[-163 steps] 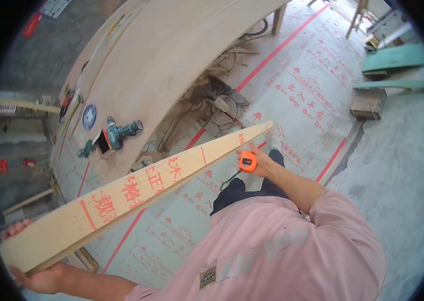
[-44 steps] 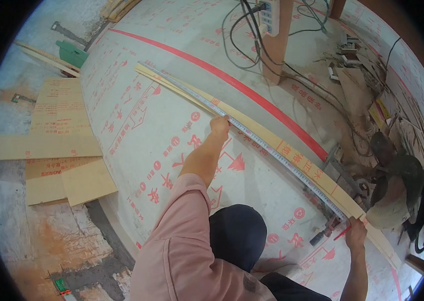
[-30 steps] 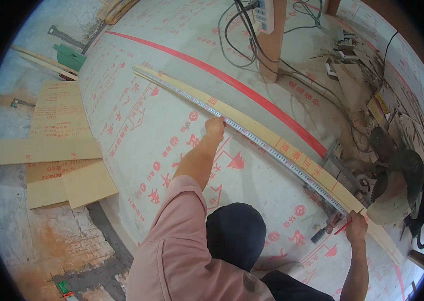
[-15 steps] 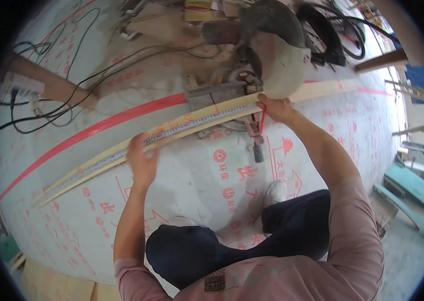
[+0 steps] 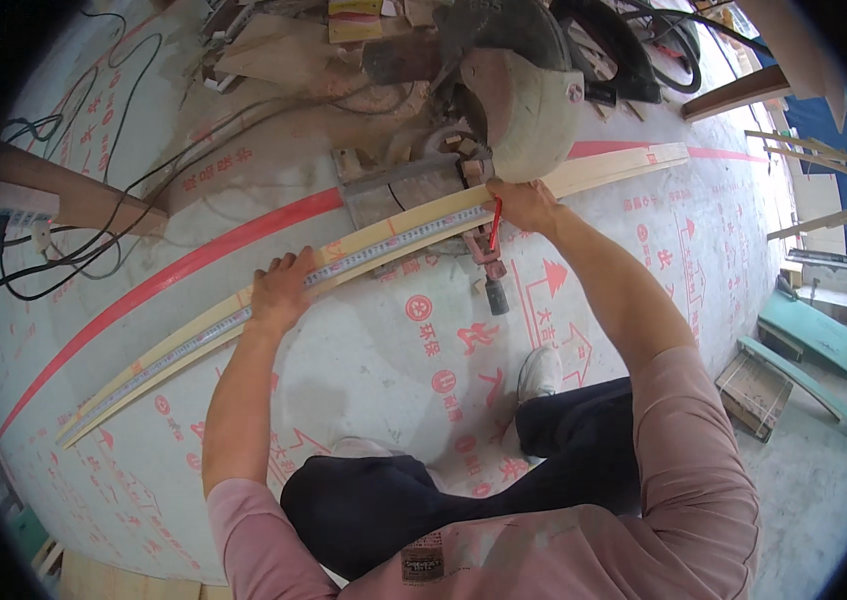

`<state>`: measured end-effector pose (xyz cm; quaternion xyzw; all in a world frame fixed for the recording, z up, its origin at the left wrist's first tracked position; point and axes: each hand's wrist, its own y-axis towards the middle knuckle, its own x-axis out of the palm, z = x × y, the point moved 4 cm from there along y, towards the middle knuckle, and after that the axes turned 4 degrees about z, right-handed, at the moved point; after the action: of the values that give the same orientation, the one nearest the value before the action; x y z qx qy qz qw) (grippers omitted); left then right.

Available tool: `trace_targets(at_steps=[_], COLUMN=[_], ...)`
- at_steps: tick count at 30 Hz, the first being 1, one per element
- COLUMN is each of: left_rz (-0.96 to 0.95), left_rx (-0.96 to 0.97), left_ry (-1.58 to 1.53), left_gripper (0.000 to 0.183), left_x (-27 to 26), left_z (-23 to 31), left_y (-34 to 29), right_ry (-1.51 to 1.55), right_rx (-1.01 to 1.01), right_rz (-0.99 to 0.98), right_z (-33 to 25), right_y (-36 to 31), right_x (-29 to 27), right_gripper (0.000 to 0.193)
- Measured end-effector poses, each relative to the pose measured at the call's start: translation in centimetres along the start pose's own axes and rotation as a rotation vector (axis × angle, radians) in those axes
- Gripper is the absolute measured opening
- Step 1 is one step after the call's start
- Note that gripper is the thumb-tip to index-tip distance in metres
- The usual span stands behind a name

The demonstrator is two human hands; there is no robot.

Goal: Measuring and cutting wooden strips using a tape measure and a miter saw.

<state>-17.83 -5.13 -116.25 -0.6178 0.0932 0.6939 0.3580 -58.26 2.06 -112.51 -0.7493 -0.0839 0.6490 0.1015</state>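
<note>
Long pale wooden strips (image 5: pixel 435 211) lie across the base of a miter saw (image 5: pixel 528 112) and reach far down to the left. A white tape measure blade (image 5: pixel 373 250) is stretched along them. My left hand (image 5: pixel 281 292) is closed over the strips and tape, left of the saw base. Close below the saw's pale blade guard, my right hand (image 5: pixel 528 207) rests at the strips with its fingers closed. From those fingers a slim red pencil (image 5: pixel 495 228) points down towards me; its tip is hard to make out. The tape's case is not visible.
Black cables (image 5: pixel 73 250) run past a power strip (image 5: pixel 25 206) and a wooden leg (image 5: pixel 73 185) at left. Wood scraps (image 5: pixel 278 50) lie behind the saw. Green boards (image 5: pixel 823 340) lie at right. Printed grey sheeting (image 5: pixel 343 400) covers the floor.
My left hand, blurred and lifted at its fingers before, now lies closed on the strips. The whole view has shifted, so the saw sits further left. My right hand stays by the saw.
</note>
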Motion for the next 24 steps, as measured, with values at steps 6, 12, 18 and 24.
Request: trace_targets(at_steps=[6, 12, 18, 24], left_rz=[-0.037, -0.012, -0.001, -0.059], left_rx=[-0.067, -0.148, -0.095, 0.535], left_ry=[0.008, 0.081, 0.124, -0.102], left_gripper=[0.064, 0.063, 0.094, 0.077], left_x=[0.5, 1.3, -1.0, -1.8], left_z=[-8.5, -14.8, -8.2, 11.8], left_y=[-5.2, -8.6, -7.3, 0.8], right_ry=[0.010, -0.037, -0.003, -0.016], right_rx=[0.078, 0.053, 0.055, 0.053], right_rz=[-0.088, -0.061, -0.119, -0.203], right_z=[2.0, 4.0, 4.1, 4.5], right_y=[-1.6, -2.8, -3.2, -2.8], right_x=[0.2, 0.7, -0.2, 0.1], right_gripper=[0.033, 0.036, 0.040, 0.043])
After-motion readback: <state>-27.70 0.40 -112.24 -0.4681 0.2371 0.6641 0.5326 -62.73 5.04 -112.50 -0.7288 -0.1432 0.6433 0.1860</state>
